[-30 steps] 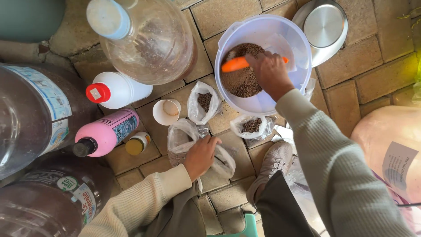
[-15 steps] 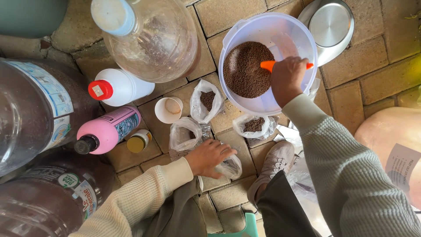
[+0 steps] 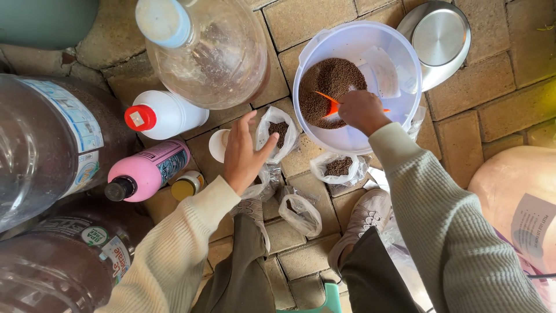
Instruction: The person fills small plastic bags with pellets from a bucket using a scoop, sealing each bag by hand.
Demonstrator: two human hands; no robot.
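My right hand (image 3: 360, 110) grips an orange scoop (image 3: 328, 104) inside a white plastic bucket (image 3: 353, 142), its tip dug into a heap of small brown seeds (image 3: 328, 87). My left hand (image 3: 244, 153) hovers open over the brick floor, fingers spread, just left of a small clear plastic bag (image 3: 279, 134) holding some seeds. A second filled bag (image 3: 339, 168) lies below the bucket. A third bag (image 3: 301, 213) lies near my knee, and a crumpled bag (image 3: 263, 181) sits under my left palm.
Large clear jugs (image 3: 214, 52) and dark bottles (image 3: 52, 145) crowd the left. A white bottle with a red cap (image 3: 159, 114), a pink bottle (image 3: 147, 171), a small yellow jar (image 3: 186, 185) and a white cup (image 3: 219, 145) stand near my left hand. A steel lid (image 3: 443, 37) lies at upper right, a pink sack (image 3: 518, 203) at right.
My left hand lifted off the bag near my knee and moved up toward the bag by the white cup. My right hand pushed the scoop down into the seeds.
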